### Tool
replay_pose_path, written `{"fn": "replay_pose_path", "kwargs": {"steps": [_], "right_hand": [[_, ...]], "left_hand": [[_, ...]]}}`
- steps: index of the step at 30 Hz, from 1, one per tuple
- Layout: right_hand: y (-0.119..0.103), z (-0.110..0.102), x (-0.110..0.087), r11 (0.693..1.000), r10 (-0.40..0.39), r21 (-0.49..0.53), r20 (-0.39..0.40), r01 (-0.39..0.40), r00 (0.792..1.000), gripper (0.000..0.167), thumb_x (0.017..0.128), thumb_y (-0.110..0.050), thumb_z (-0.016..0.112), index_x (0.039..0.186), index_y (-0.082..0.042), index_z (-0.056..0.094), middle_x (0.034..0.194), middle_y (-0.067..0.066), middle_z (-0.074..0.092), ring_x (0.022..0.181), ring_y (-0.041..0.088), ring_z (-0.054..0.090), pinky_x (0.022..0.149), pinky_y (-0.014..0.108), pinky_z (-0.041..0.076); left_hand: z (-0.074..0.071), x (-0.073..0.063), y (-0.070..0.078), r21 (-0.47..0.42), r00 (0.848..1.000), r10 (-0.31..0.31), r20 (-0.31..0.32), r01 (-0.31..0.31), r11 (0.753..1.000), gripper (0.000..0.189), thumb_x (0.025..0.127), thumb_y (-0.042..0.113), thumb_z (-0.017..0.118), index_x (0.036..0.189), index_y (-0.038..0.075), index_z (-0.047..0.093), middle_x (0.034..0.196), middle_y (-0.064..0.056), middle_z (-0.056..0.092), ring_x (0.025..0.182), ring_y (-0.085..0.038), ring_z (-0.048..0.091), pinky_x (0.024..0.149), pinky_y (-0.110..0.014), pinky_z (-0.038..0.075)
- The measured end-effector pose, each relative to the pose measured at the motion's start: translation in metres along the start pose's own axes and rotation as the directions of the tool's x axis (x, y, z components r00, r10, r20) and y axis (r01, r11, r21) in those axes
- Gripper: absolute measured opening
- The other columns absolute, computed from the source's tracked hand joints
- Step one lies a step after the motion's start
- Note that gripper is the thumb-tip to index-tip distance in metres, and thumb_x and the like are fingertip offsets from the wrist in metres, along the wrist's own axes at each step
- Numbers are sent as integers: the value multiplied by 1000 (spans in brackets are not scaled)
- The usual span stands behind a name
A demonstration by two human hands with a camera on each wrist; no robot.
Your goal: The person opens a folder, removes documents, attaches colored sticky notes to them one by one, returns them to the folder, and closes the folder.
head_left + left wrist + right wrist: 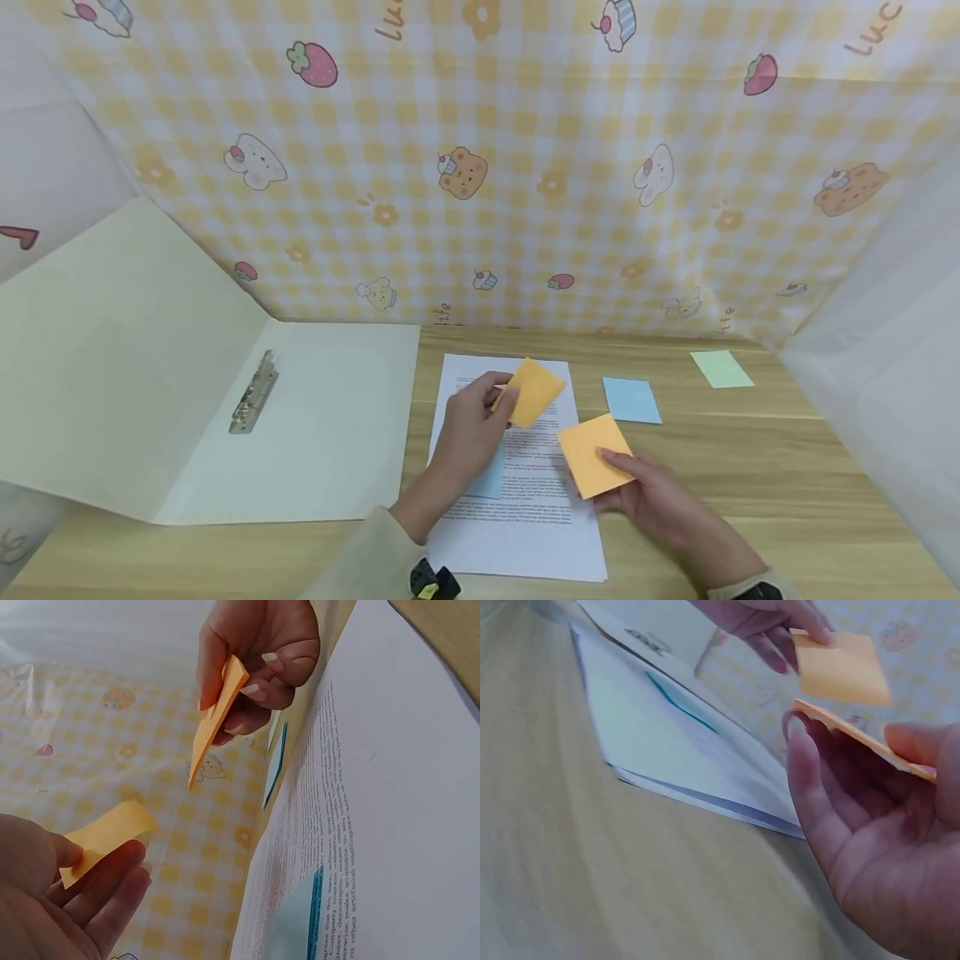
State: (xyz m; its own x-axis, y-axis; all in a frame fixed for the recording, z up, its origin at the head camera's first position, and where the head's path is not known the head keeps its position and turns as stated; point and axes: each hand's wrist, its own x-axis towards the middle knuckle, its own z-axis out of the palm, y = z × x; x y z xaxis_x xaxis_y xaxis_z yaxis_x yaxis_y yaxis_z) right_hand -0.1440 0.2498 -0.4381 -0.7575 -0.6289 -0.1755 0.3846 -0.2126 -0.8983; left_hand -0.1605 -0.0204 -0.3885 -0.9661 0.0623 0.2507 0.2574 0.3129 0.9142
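My left hand pinches a single orange sticky note between thumb and fingers, above the printed sheets. The loose note curves slightly in the left wrist view. A pad of orange sticky notes is in my right hand, gripped with the thumb on top and the fingers beneath. In the right wrist view the note and the pad are apart, the note farther off. Under my left hand, a blue sticky note lies on the printed page, partly hidden by the wrist.
An open white folder with a metal clip stands to the left, its cover raised. Right of the paper, a blue square of notes and a green one lie on the wooden table. A checked cloth hangs behind.
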Motion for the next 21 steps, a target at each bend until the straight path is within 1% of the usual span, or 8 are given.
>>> {"fn": "replay_pose_path", "kwargs": {"steps": [2,3,5,7,11,14,16,21], "right_hand": [[-8,-5,-4,989,11,-142,-160,-34,987,23,109,-20,44,126,-6,52,102,2,75,88,13,74,76,27,61],[-13,-7,-6,978,10,-199,-242,-60,970,24,107,-22,49,124,-4,53,95,0,75,80,11,74,71,25,61],[-22,-14,-10,943,-15,-316,-364,-108,931,35,106,-25,53,128,3,51,87,-3,75,73,8,72,64,21,59],[-30,-21,-13,902,-56,-405,-459,-152,887,47,104,-28,56,131,9,48,81,-4,74,68,7,70,60,20,57],[-42,-38,-17,817,-161,-537,-564,-212,810,59,104,-36,57,139,10,43,78,-6,73,68,7,69,59,23,55],[-47,-53,-22,771,-210,-581,-618,-260,758,62,104,-41,56,140,8,44,78,-11,72,70,6,68,61,25,55],[-49,-62,-25,759,-222,-583,-651,-290,726,64,104,-45,53,140,7,43,79,-14,70,71,4,67,63,25,55],[-50,-85,-36,728,-228,-583,-702,-361,675,67,105,-50,46,143,5,40,81,-14,63,72,3,62,65,26,55]], "left_hand": [[0,-2,1,22,1000,-2,19,1,1000,24,99,14,64,121,6,68,101,-12,78,75,-18,72,69,-19,59],[0,-3,1,39,1000,2,26,-3,999,26,98,13,65,123,7,68,105,-12,78,76,-16,72,70,-20,59],[1,-4,1,70,999,14,39,-17,997,28,96,12,67,124,8,68,112,-11,77,81,-13,71,73,-20,59],[1,-5,1,92,998,30,50,-34,995,28,95,10,68,123,8,69,115,-9,76,87,-13,71,75,-20,59],[3,-9,-1,163,996,71,58,-80,983,24,93,8,71,116,9,73,113,-5,77,94,-15,71,76,-21,59],[6,-13,-2,260,989,131,62,-143,955,21,90,8,75,110,11,77,107,-2,79,94,-14,73,78,-25,60],[8,-15,-2,326,981,183,70,-196,925,20,88,8,77,107,13,79,103,0,79,92,-12,74,79,-26,60],[12,-20,0,418,957,265,121,-291,861,17,86,10,79,101,18,82,97,6,80,91,-9,74,79,-26,59]]}}
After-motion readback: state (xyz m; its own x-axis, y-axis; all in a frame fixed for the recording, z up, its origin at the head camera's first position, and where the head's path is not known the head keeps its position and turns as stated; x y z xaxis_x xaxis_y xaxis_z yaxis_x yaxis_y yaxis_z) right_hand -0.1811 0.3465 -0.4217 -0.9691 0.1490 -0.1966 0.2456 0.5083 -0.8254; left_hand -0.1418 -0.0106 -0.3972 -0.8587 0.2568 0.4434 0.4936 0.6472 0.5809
